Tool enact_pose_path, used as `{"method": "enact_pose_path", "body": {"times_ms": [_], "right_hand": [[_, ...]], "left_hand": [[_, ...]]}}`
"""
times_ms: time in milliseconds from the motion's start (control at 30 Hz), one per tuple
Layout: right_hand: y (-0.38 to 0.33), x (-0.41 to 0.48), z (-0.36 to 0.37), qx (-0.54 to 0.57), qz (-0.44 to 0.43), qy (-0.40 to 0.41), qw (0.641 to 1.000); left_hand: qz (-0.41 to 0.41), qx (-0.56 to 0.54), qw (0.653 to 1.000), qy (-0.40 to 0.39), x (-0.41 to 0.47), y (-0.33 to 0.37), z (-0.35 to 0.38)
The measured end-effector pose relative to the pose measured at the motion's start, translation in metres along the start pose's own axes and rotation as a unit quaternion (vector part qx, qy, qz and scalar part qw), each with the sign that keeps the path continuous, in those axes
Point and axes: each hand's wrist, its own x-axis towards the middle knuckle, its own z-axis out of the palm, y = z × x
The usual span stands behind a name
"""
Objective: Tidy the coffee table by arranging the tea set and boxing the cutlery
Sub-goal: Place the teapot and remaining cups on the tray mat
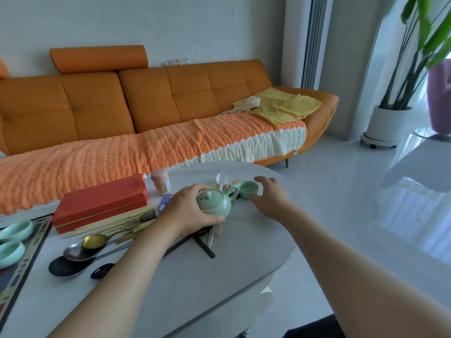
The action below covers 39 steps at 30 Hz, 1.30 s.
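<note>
Two hands of mine are out over the pale coffee table (190, 284). My left hand (185, 211) is wrapped round the green teapot (216, 203), fingers curled over its far side by the lid and thumb along its near base. The pot is towards the table's far edge, its spout pointing at a small green teacup (249, 189) just beside it. My right hand (271, 200) is spread wide and cupped about that teacup, thumb at its near side and fingers beyond its far rim, gripping nothing; whether a fingertip touches it I cannot tell. Left of the teapot lie a red box (102, 203), loose chopsticks (109, 224) and several spoons (80, 250). Two more green cups (14, 231) stand on a tray (28, 263) at the far left.
</note>
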Motion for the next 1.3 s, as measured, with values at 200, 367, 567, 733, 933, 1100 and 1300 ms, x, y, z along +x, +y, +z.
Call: {"method": "enact_pose_path", "body": {"times_ms": [200,367,567,733,933,1100,1300], "right_hand": [[-0.017,0.019,0.019,-0.11,-0.027,-0.023,0.993],[-0.035,0.011,0.022,-0.082,-0.055,-0.007,0.995],[-0.094,-0.016,0.028,0.0,-0.122,-0.025,0.992],[-0.154,-0.04,0.047,0.03,-0.174,-0.052,0.983],[-0.227,-0.07,0.087,0.043,-0.234,-0.11,0.965],[-0.281,-0.092,0.129,0.025,-0.273,-0.147,0.95],[-0.328,-0.12,0.174,0.007,-0.313,-0.194,0.93]], "left_hand": [[-0.014,-0.004,1.0,0.023,0.002,-0.012,-0.011],[-0.022,0.002,0.999,0.026,-0.005,-0.018,-0.024],[-0.041,0.016,0.998,0.045,-0.031,-0.031,-0.065],[-0.075,0.036,0.993,0.088,-0.078,-0.061,-0.108],[-0.162,0.083,0.975,0.125,-0.146,-0.119,-0.157],[-0.211,0.076,0.965,0.135,-0.204,-0.159,-0.191],[-0.273,0.095,0.949,0.129,-0.247,-0.206,-0.225]]}}
